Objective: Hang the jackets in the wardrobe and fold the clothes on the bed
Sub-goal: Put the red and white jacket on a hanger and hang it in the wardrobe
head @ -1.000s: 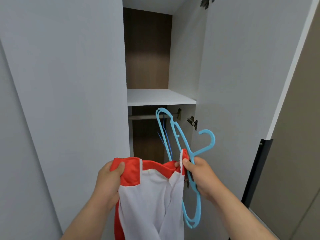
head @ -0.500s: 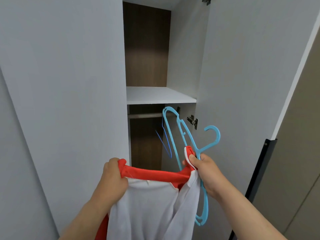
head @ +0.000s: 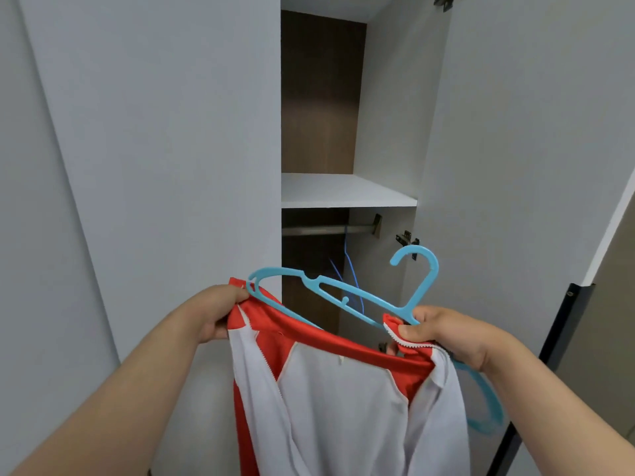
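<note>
I hold a red and white zip jacket (head: 340, 383) open in front of the wardrobe. My left hand (head: 214, 312) grips the left side of its red collar, where one end of a light blue plastic hanger (head: 347, 297) pokes into the shoulder. My right hand (head: 443, 333) pinches the right collar edge together with the hanger's neck, below its hook. The hanger's other arm drops behind my right wrist. Behind the jacket, the metal rail (head: 323, 230) runs under a white shelf (head: 343, 194).
A thin blue wire hanger (head: 350, 269) hangs on the rail. The wardrobe's open white door (head: 515, 149) stands on the right with a hinge (head: 407, 240); a closed white panel (head: 154, 149) fills the left. A dark door edge (head: 563, 324) is at far right.
The blue hanger has swung from nearly upright to lying across the collar, its left end now inside the jacket's left shoulder. Both hands have spread apart and risen.
</note>
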The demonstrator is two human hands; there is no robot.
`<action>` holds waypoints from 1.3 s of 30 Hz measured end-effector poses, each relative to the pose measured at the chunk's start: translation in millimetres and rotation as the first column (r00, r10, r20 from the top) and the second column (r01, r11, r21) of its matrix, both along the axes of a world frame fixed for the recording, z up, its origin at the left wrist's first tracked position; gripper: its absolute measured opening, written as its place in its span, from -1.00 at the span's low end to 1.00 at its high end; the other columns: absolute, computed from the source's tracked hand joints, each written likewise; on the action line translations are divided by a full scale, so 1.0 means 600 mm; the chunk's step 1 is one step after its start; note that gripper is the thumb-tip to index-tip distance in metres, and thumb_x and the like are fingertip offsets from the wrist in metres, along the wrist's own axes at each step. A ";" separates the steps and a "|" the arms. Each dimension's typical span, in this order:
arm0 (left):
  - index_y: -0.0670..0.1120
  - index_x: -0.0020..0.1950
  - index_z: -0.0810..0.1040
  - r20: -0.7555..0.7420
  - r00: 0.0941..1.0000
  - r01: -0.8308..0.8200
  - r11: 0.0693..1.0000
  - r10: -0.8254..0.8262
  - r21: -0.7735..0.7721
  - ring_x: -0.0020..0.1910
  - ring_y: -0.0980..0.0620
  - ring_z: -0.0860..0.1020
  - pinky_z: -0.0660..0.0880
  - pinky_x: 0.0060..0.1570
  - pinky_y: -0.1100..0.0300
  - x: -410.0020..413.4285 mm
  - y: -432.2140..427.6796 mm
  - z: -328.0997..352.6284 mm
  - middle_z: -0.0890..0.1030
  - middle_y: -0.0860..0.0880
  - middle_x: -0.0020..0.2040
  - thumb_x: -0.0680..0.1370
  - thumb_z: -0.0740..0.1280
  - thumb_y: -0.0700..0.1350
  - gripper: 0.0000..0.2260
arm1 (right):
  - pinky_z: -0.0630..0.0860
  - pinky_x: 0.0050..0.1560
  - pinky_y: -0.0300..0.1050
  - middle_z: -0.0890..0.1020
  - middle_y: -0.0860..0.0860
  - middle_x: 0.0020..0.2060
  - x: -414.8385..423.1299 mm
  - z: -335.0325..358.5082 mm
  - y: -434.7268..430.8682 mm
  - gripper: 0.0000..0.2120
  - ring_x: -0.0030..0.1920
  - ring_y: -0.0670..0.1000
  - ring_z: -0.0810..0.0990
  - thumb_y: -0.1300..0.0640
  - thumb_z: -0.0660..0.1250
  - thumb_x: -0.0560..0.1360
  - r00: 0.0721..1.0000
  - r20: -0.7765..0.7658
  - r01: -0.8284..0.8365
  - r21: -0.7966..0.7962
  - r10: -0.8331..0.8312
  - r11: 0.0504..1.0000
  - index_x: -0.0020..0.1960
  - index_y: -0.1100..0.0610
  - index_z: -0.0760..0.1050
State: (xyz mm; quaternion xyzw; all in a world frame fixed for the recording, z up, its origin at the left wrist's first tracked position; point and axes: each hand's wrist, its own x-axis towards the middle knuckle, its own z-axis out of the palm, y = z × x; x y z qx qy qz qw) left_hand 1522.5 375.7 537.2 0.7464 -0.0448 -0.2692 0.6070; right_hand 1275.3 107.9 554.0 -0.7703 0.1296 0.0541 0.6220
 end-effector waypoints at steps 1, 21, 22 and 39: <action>-0.13 0.01 0.60 0.033 0.999 0.012 1.000 -0.013 0.024 -0.40 0.06 0.66 0.58 -0.46 0.15 0.002 -0.001 0.006 0.70 -0.07 -0.31 0.60 0.32 -0.10 -0.88 | 0.60 0.02 0.00 0.69 0.24 0.01 -0.002 0.005 0.000 -0.53 -0.06 0.12 0.67 -0.15 0.66 0.15 1.000 -0.018 0.002 -0.015 -0.002 1.000 -0.11 0.13 0.67; -0.17 -0.02 0.64 0.333 0.891 0.245 0.945 -0.308 0.217 -0.18 -0.17 0.67 0.65 -0.10 0.00 -0.011 -0.003 0.060 0.69 -0.18 -0.13 0.54 0.43 -0.06 -0.82 | 0.58 -0.03 -0.13 0.72 0.05 -0.08 -0.034 0.103 0.027 -0.82 -0.09 0.02 0.68 -0.08 0.49 0.40 0.990 -0.076 -0.136 -0.295 0.118 0.946 -0.10 0.00 0.69; -0.15 -0.01 0.64 0.364 0.863 0.269 0.928 -0.351 0.258 -0.17 -0.16 0.67 0.65 -0.12 0.03 -0.014 -0.001 0.064 0.70 -0.16 -0.13 0.55 0.41 -0.04 -0.83 | 0.59 -0.02 -0.11 0.72 0.06 -0.06 -0.034 0.105 0.026 -0.81 -0.07 0.04 0.69 -0.08 0.51 0.40 0.991 -0.076 -0.129 -0.305 0.111 0.944 -0.08 0.02 0.68; 0.03 -0.05 0.62 0.745 0.544 0.092 0.910 -0.386 0.405 -0.11 0.03 0.60 0.57 -0.19 0.32 -0.047 -0.024 0.074 0.62 0.05 -0.06 0.57 0.37 -0.16 -0.91 | 0.57 0.00 -0.06 0.68 -0.11 -0.19 0.016 0.087 0.045 -0.90 -0.16 -0.12 0.62 -0.02 0.38 0.45 0.952 -0.151 -0.307 -0.483 0.268 0.820 -0.16 -0.04 0.65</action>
